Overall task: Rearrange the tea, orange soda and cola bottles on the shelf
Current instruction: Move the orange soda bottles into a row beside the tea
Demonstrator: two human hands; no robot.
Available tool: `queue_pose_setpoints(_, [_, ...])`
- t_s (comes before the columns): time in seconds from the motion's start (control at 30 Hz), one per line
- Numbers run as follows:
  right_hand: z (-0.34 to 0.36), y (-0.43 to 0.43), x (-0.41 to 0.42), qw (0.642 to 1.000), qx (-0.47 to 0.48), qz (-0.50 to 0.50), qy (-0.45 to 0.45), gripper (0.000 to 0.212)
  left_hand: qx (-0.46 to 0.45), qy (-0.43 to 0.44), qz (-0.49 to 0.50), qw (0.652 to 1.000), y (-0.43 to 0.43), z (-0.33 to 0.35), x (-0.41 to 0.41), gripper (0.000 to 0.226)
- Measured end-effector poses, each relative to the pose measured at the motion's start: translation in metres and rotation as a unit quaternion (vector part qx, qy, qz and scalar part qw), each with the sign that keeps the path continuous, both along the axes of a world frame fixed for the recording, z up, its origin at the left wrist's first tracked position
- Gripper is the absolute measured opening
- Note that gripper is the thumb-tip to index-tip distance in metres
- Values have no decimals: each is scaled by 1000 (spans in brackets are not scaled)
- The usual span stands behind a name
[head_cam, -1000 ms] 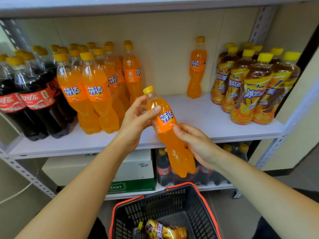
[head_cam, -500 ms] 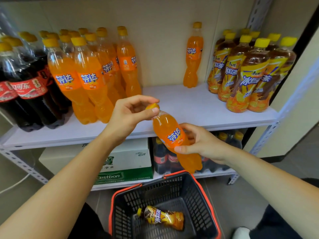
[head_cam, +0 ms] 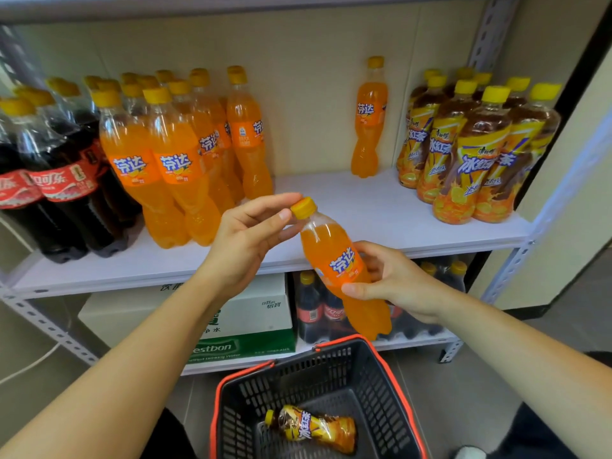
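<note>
I hold one orange soda bottle (head_cam: 344, 266) tilted in front of the white shelf (head_cam: 364, 207). My left hand (head_cam: 245, 240) pinches its yellow cap and neck. My right hand (head_cam: 394, 283) grips its middle from the right, at the label. On the shelf, cola bottles (head_cam: 59, 180) stand at the left, a cluster of orange soda bottles (head_cam: 178, 154) beside them, a lone orange soda bottle (head_cam: 369, 117) at the back right, and iced tea bottles (head_cam: 470, 150) at the far right.
A dark shopping basket (head_cam: 390, 405) with red rim sits on the floor below, with one tea bottle (head_cam: 314, 425) lying in it. On the lower shelf are cardboard boxes (head_cam: 251, 316) and more cola bottles (head_cam: 318, 309). A metal upright (head_cam: 506, 276) bounds the right side.
The held bottle has dropped from upright in front of the shelf and tilted more. My left hand slid from its shoulder up to the cap; my right hand shifted up to the label.
</note>
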State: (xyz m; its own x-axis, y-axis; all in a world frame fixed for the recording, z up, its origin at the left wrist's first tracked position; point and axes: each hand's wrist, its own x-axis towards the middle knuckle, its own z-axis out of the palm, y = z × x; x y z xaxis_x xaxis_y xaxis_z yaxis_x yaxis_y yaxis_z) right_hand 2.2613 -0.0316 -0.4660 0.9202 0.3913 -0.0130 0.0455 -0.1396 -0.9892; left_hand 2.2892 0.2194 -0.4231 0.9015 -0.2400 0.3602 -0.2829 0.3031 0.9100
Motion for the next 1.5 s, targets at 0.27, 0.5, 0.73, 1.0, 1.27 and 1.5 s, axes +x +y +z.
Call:
queue_pose_setpoints(0.27, [9,6,0,996,26,69,43,67,32,-19,118,992,-6,-5,8,38])
queue_pose_setpoints(0.5, [4,14,-1,994,32,84,61,68,46,-18,153,987,-15,-8,11,28])
queue_pose_setpoints(0.73, [13,13,9,984,161,-19,81,52,206,-70,65,974,-19,-14,4,45])
queue_pose_setpoints(1.0, [23,9,20,944,297,-101,105,53,246,-43,-31,968,-25,-14,-11,46])
queue_pose_setpoints(1.27, [26,13,21,917,349,-104,159,49,239,-93,-21,966,-27,-15,-14,69])
queue_pose_setpoints(1.5, [26,14,22,911,359,-86,185,54,201,-86,-30,975,-25,-13,-10,65])
